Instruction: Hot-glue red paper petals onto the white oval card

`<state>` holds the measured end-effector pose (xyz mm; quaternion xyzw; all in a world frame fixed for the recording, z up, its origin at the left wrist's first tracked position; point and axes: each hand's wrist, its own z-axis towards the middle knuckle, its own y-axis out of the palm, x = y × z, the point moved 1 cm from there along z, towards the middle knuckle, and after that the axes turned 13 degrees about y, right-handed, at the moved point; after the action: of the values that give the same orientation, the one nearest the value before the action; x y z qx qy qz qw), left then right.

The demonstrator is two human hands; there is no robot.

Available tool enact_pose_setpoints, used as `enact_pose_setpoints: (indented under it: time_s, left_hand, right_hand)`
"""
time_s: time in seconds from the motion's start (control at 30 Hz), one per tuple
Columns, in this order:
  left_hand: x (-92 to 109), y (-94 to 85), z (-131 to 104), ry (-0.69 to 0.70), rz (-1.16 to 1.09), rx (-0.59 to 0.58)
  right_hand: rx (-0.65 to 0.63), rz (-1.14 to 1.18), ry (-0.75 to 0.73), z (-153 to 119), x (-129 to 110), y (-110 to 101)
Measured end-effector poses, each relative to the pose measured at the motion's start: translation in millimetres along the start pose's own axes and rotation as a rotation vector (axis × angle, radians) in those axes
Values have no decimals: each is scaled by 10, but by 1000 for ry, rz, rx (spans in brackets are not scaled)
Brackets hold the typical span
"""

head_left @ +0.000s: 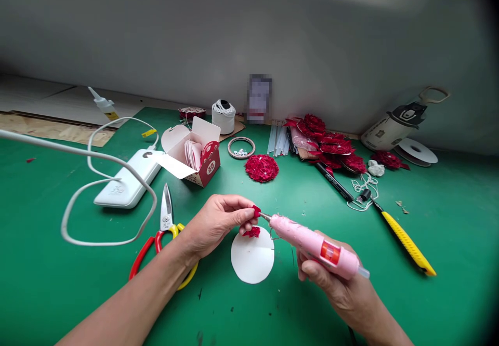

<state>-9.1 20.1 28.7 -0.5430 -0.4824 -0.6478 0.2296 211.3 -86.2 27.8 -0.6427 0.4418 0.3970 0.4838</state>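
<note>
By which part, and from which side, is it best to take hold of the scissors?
Best by the red handle, probably from the left: the scissors' blades point away from the person, while the left forearm crosses over the yellow handle.

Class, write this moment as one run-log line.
left hand: pinching red scrap; right hand: holding pink glue gun; nozzle: beside scrap; white disc: red fabric at far edge
</note>
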Motion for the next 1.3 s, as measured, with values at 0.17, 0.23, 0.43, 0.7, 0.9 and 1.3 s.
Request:
enact_pose_setpoints:
  time_s: [0.17, 0.23, 0.43, 0.7, 0.9, 1.3]
  left_hand:
    - [7, 8, -4, -10, -6, -9]
    - [9, 9, -4, -13, -3, -7]
    - [-3, 8, -1, -19, -12, -1]
    - [-16, -3, -2, 1, -5, -7]
    - [-20, -7, 3, 8, 42, 2]
    - [-29, -25, 3, 42, 66, 39]
  right_hand:
    - [9, -61, -27, 4, -50, -7]
    - [11, -77, -36, 5, -74, -11]
    - [1, -105, -54, -2, -114, -21]
    - [-34, -136, -32, 20, -110, -32]
    - [-56, -166, -23, 22, -126, -49]
    - [-42, -282, -38, 48, -139, -84]
